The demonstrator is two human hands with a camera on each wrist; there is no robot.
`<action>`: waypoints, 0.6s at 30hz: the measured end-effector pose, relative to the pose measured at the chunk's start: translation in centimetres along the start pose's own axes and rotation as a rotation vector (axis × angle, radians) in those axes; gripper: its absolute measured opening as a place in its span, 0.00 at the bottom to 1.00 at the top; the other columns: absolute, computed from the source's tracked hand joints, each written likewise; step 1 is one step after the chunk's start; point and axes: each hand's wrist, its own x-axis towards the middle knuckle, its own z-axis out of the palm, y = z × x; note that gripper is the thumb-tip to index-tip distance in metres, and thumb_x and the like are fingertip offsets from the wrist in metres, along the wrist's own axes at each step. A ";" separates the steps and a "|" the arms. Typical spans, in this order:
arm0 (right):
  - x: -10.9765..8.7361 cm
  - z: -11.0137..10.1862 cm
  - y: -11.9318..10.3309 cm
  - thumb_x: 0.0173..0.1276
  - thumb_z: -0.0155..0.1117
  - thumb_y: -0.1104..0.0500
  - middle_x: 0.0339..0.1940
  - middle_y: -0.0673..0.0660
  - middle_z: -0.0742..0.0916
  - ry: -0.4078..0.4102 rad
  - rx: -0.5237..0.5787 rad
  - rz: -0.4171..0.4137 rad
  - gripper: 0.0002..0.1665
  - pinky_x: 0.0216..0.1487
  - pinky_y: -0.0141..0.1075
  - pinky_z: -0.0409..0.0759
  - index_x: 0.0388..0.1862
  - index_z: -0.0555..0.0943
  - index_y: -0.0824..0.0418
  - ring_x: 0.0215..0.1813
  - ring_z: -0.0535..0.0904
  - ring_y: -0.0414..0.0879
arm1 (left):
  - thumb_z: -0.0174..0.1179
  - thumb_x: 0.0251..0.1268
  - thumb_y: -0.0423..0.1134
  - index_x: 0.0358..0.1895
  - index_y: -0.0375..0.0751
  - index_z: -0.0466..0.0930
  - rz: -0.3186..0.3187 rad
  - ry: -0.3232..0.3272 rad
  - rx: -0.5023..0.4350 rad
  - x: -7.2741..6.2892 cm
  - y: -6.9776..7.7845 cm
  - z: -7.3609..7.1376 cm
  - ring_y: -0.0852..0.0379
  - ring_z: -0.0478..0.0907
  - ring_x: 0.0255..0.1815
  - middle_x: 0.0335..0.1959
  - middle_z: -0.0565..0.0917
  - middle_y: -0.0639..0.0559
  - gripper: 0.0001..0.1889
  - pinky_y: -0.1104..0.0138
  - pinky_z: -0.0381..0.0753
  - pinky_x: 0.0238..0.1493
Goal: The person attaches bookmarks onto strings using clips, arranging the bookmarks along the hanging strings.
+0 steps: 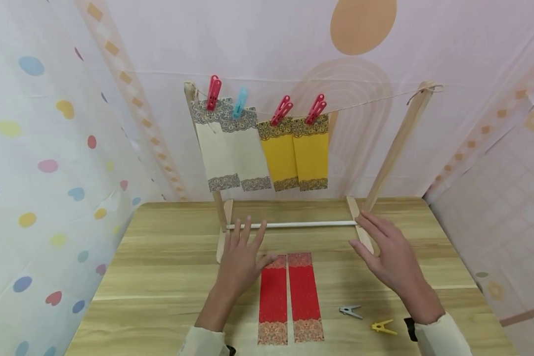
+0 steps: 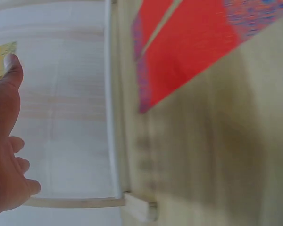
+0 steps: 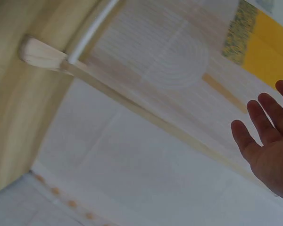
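My left hand (image 1: 240,262), fingers spread and holding nothing, is over the table just left of two red paper strips with patterned ends. Its thumb overlaps the top of the left red strip (image 1: 273,296) in the head view; contact cannot be told. The right red strip (image 1: 304,296) lies beside it. On the right, my right hand (image 1: 393,254) is extended, nothing in it, near the rack's right foot (image 1: 364,237). Below it lie a grey clothespin (image 1: 350,311) and a yellow clothespin (image 1: 384,327). In the right wrist view the right hand (image 3: 276,146) shows separated fingers.
A wooden rack carries a string (image 1: 369,102) between its left post (image 1: 190,96) and right post (image 1: 398,143). Red and blue clothespins (image 1: 240,103) hold white strips (image 1: 218,153) and yellow strips (image 1: 311,153) on it. A white rod (image 1: 311,224) joins the base.
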 end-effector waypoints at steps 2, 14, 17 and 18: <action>-1.2 0.4 0.3 0.72 0.67 0.47 0.63 0.68 0.81 -0.031 0.003 0.026 0.30 0.53 0.62 0.76 0.60 0.81 0.69 0.59 0.78 0.66 | 0.57 0.67 0.67 0.82 0.50 0.54 -0.006 -0.015 0.019 -0.4 0.0 0.8 0.31 0.46 0.80 0.81 0.52 0.36 0.46 0.37 0.53 0.73; -7.2 2.1 1.2 0.55 0.82 0.53 0.66 0.65 0.78 -0.238 0.010 0.197 0.41 0.50 0.62 0.80 0.65 0.78 0.66 0.63 0.75 0.65 | 0.64 0.52 0.74 0.82 0.48 0.51 -0.153 -0.122 0.042 -2.4 0.5 4.7 0.28 0.51 0.78 0.79 0.57 0.34 0.59 0.33 0.56 0.70; -8.6 2.9 1.6 0.52 0.84 0.50 0.64 0.64 0.79 -0.283 0.007 0.191 0.44 0.52 0.61 0.79 0.65 0.78 0.66 0.62 0.76 0.65 | 0.64 0.51 0.75 0.82 0.49 0.51 -0.179 -0.149 0.035 -2.8 0.8 5.5 0.28 0.50 0.78 0.79 0.55 0.34 0.60 0.30 0.53 0.69; -9.1 3.1 1.7 0.50 0.84 0.49 0.64 0.64 0.80 -0.305 0.004 0.192 0.45 0.53 0.61 0.79 0.65 0.78 0.66 0.62 0.76 0.64 | 0.64 0.51 0.76 0.82 0.48 0.51 -0.183 -0.154 0.041 -2.9 0.9 5.7 0.29 0.50 0.78 0.79 0.55 0.34 0.60 0.30 0.53 0.69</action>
